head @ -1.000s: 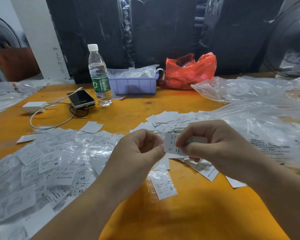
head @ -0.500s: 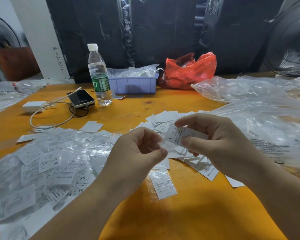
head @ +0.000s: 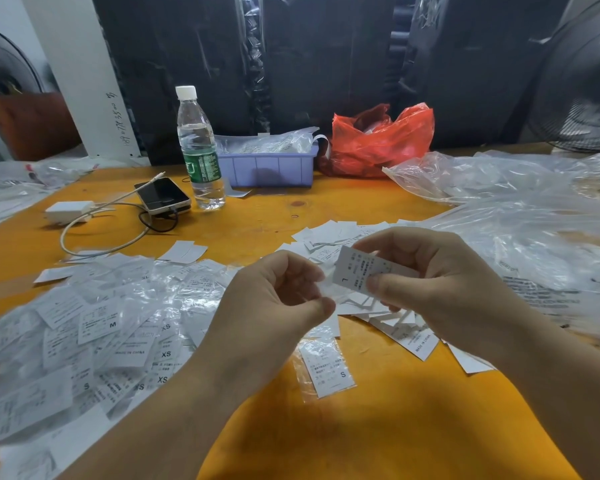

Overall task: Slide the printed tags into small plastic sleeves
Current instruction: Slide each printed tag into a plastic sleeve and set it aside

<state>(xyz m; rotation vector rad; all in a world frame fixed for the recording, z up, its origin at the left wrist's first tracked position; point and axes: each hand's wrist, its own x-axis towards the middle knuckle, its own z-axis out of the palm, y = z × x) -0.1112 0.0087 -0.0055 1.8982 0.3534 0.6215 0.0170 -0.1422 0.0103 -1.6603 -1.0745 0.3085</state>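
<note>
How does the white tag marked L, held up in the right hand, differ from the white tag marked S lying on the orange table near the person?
The white paper tag marked L is bare, while the white paper tag marked S sits inside a clear plastic sleeve. The L tag is held above the table, pinched by the right hand; the S tag lies flat on the orange table, untouched. Both are small white rectangles with printed lines and a size letter.

The one camera sits on my head, looking forward and down, close over my hands and the orange worktop point(head: 378, 427).
</note>
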